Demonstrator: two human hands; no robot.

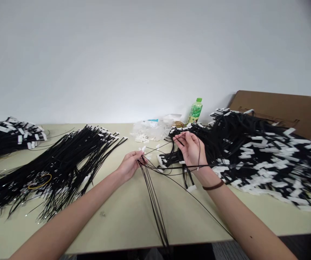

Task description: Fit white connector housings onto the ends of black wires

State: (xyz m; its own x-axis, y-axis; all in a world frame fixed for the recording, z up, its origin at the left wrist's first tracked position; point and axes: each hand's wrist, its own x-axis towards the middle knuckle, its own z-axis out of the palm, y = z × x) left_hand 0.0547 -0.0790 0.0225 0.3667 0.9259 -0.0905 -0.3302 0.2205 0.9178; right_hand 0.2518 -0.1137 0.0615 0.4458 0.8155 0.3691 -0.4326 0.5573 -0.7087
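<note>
- A bunch of black wires (153,196) was gripped in the left hand (130,164), with the fingers closed around its upper end.
- From that hand the bunch was seen to run down across the table (117,216) to its near edge, between the two forearms.
- Small white connectors (144,148) were seen at the top of the bunch, just above the left fingertips.
- A thin black wire (164,145) was pinched between the thumb and fingertips of the right hand (191,148), which was raised with the palm turned towards the camera.
- This wire was stretched from the right fingers towards the left hand; further strands were looped over the right wrist.
- A brown band (213,186) was worn on the right wrist.
- A large heap of black cables with white tags (261,159) was spread on the table just behind and to the right of the right hand.
- A second heap of black cables (65,159) was laid out to the left of the left hand, with a yellow rubber band (39,181) resting on it.
- A third, smaller heap (6,135) was placed at the far left of the table.
- A clear plastic bag of white parts (148,131) and a green bottle (195,111) were set at the back of the table, against the wall.
- A cardboard box (282,108) was placed behind the large heap on the right.
</note>
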